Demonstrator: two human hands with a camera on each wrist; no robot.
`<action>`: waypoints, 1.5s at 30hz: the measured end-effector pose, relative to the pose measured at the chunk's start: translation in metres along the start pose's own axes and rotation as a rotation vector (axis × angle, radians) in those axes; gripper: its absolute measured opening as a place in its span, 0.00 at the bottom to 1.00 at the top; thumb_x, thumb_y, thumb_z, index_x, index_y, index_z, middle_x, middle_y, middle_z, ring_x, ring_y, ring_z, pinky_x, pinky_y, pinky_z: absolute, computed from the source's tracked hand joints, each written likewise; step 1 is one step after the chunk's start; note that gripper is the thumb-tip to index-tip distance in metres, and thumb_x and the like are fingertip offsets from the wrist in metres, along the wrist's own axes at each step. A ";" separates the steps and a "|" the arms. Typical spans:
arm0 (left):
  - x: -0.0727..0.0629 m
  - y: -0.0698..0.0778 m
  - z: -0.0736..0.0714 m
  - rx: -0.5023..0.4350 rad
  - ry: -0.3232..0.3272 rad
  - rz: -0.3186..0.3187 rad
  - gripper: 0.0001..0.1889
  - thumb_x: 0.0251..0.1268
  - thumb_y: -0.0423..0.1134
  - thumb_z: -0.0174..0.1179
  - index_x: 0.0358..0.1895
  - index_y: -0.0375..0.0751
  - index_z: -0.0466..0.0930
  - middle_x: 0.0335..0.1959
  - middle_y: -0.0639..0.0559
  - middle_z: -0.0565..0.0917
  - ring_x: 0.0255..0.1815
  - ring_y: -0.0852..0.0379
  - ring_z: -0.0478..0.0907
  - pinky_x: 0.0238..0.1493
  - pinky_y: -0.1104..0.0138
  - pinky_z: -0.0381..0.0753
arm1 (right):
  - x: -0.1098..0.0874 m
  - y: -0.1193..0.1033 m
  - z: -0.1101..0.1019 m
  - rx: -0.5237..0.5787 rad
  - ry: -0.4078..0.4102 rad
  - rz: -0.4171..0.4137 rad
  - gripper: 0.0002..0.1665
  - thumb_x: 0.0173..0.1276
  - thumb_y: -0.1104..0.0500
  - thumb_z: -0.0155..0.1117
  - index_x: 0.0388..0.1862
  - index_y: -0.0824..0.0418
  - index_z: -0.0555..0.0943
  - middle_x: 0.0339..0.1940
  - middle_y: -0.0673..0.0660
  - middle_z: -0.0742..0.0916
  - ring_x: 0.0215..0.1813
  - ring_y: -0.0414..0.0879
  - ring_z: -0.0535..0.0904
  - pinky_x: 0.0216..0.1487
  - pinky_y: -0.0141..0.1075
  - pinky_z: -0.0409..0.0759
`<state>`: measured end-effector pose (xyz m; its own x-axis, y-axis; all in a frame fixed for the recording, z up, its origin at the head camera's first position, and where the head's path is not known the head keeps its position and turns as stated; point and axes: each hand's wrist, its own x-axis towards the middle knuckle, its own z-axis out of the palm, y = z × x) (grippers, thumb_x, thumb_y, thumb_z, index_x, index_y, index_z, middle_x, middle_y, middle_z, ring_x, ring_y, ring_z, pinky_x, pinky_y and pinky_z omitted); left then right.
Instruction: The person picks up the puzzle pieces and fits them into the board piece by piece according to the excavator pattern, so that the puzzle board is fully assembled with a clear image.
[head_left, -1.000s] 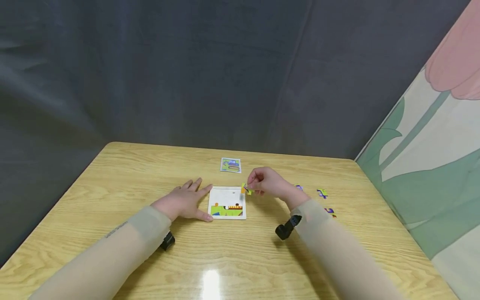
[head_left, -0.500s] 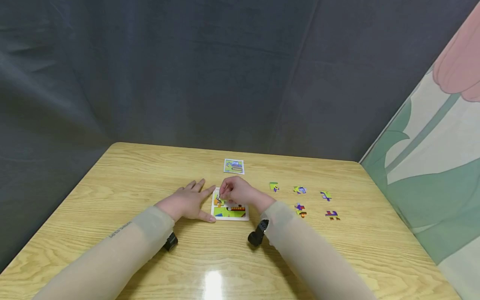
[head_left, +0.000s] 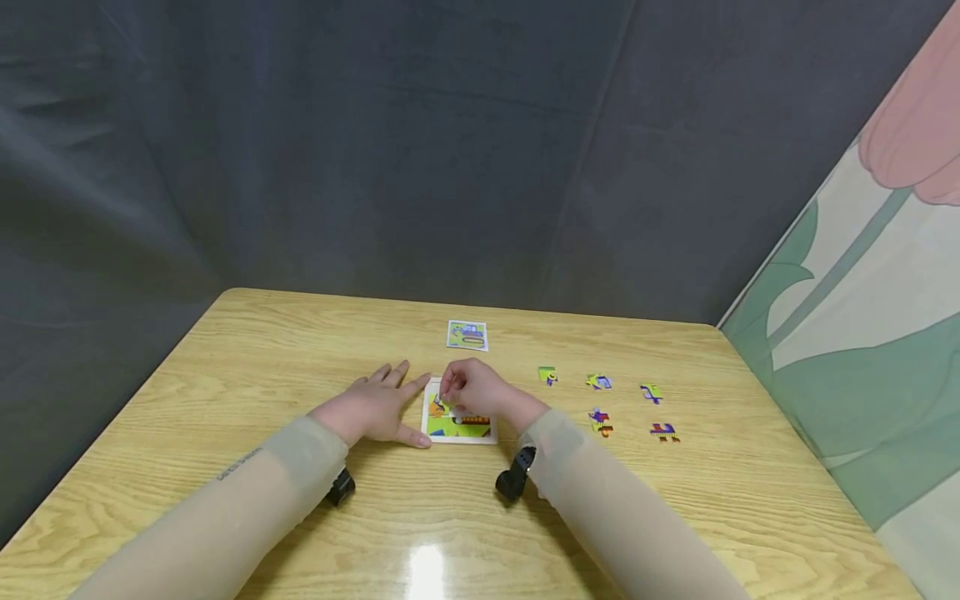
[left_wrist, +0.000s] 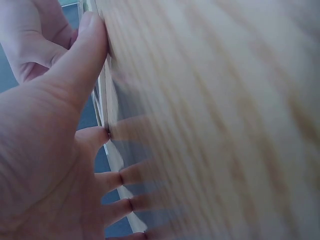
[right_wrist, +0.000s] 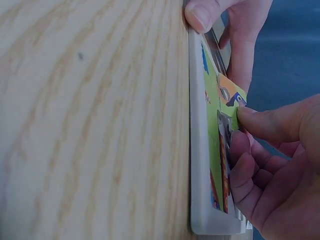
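Observation:
A square white puzzle tray point(head_left: 461, 442) lies on the table, its near row filled with green pieces that carry parts of a picture. My right hand point(head_left: 480, 388) is over the tray and pinches a green and orange puzzle piece point(right_wrist: 233, 95) between thumb and fingers. In the right wrist view that piece stands tilted, its lower edge close to the joined pieces. Fingers spread, my left hand point(head_left: 372, 407) rests at the tray's left edge, thumb and index fingertip right at its border. The far part of the tray is hidden behind my right hand.
Several loose puzzle pieces lie to the right, among them a green one point(head_left: 548, 376) and a purple one point(head_left: 664, 432). Behind the tray lies a small picture card point(head_left: 468, 335) of a digger. A dark curtain point(head_left: 480, 150) hangs beyond the wooden table point(head_left: 315, 317).
My right hand has carried the piece from the tray's right side leftward to its left side, uncovering loose pieces on the right. My left hand has stayed at the tray's edge.

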<state>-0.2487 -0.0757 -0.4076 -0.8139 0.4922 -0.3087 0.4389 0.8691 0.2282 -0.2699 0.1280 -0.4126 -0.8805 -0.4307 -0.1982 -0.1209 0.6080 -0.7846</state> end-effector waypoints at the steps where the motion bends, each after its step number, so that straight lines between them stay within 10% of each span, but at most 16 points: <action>1: 0.000 0.000 0.000 0.001 -0.001 0.000 0.57 0.51 0.76 0.58 0.81 0.52 0.48 0.79 0.36 0.44 0.77 0.32 0.42 0.69 0.36 0.51 | 0.000 0.000 0.000 -0.007 -0.002 -0.001 0.05 0.69 0.69 0.64 0.33 0.63 0.80 0.27 0.55 0.79 0.27 0.44 0.73 0.27 0.31 0.74; 17: 0.000 -0.001 0.000 -0.006 0.006 0.005 0.57 0.51 0.76 0.59 0.81 0.52 0.48 0.79 0.36 0.44 0.77 0.32 0.42 0.69 0.36 0.51 | -0.004 -0.001 0.005 -0.190 0.011 -0.043 0.07 0.67 0.63 0.69 0.34 0.59 0.78 0.26 0.52 0.78 0.27 0.42 0.71 0.28 0.32 0.70; 45: 0.000 -0.001 0.003 0.008 0.009 -0.005 0.57 0.50 0.77 0.58 0.81 0.54 0.48 0.79 0.36 0.44 0.77 0.32 0.43 0.69 0.36 0.52 | -0.014 -0.006 -0.002 -0.121 0.076 -0.030 0.10 0.66 0.64 0.70 0.39 0.60 0.75 0.28 0.53 0.78 0.28 0.44 0.72 0.28 0.33 0.70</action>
<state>-0.2477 -0.0761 -0.4105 -0.8196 0.4873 -0.3014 0.4379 0.8719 0.2190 -0.2577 0.1314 -0.4042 -0.9073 -0.4010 -0.1267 -0.1981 0.6733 -0.7123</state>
